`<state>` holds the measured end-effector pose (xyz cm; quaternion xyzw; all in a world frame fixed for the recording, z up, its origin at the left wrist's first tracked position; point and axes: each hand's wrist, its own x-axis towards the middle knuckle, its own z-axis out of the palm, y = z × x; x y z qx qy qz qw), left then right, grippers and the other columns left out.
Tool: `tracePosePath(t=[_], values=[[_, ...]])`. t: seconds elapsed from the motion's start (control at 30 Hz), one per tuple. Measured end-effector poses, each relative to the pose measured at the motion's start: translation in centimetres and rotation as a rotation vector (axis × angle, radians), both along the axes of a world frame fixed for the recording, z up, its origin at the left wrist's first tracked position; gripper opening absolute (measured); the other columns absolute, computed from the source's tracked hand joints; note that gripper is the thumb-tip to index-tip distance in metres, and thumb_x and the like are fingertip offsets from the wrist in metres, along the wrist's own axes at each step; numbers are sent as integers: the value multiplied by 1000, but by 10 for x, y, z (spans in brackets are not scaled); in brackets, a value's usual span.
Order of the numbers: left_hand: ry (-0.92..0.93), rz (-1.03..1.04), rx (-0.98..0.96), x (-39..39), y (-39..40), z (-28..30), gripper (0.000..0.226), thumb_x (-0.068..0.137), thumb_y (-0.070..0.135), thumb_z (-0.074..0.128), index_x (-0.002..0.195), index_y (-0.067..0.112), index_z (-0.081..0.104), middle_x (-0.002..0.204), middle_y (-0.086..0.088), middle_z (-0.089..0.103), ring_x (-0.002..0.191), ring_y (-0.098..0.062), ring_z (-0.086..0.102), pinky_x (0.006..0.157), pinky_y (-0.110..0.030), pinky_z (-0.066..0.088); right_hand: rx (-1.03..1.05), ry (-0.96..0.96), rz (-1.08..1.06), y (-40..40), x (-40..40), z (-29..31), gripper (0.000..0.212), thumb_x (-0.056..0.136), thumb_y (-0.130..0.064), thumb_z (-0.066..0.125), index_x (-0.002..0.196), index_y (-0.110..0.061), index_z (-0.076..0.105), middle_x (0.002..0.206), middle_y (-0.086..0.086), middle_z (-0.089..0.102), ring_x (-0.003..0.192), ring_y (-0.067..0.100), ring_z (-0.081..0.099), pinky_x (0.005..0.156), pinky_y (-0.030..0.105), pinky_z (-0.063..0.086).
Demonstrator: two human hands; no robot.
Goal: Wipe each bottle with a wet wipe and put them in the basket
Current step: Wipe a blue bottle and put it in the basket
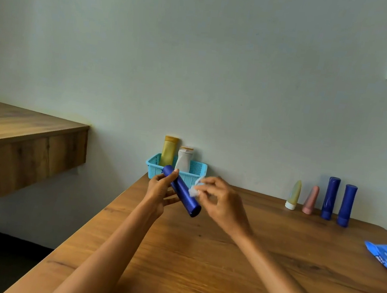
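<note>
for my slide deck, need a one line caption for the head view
Left hand holds a blue bottle while right hand wipes it; two bottles sit in the basket.

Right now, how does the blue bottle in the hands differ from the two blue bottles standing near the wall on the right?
The held blue bottle is tilted in the air above the table; the two standing blue bottles are upright on the table.
The left hand grips the held one while the right hand presses a wet wipe on it; nothing touches the standing ones.
All three share the same dark blue colour and a tall slim shape.
</note>
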<state>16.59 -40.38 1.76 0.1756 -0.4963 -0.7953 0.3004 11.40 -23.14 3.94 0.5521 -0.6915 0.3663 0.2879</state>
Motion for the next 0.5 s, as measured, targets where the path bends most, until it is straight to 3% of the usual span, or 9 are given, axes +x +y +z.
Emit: tracePosePath(t=[0.1,0.2,0.27,0.37,0.5], values=[[-21,-15,-37,-3,7,0,55,81,33,72,124,9,48,99,-12,65,80,-24,68,53,-31,54,13,-233,-37,-15,-2,9,31,84,-26,67,112,-12,66,114,1,58,102,12,57,82,25,53],[-33,-13,-80,-4,9,1,55,79,38,73,121,11,50,94,-9,68,77,-20,69,51,-28,54,229,-225,-38,-28,-2,5,37,79,-29,71,114,-21,63,113,-1,59,102,13,55,82,26,50],[-45,-6,-135,-4,8,2,54,80,41,71,119,12,50,96,-8,68,78,-19,69,50,-27,53,204,-303,-34,-31,-6,1,33,78,-22,72,110,-23,65,110,-4,62,99,11,57,79,22,48],[-15,-60,-189,-4,6,2,52,83,51,60,117,12,54,102,-10,68,83,-21,69,56,-28,55,-1,-677,65,-27,-11,4,23,78,-10,70,96,-25,68,97,-9,65,87,5,59,70,10,47],[126,-260,-61,0,-1,4,55,77,54,54,110,12,61,96,-9,66,77,-18,67,64,-29,57,-204,-1286,310,-12,-15,8,14,81,-8,66,89,-19,67,87,-1,71,71,7,64,56,17,48]])
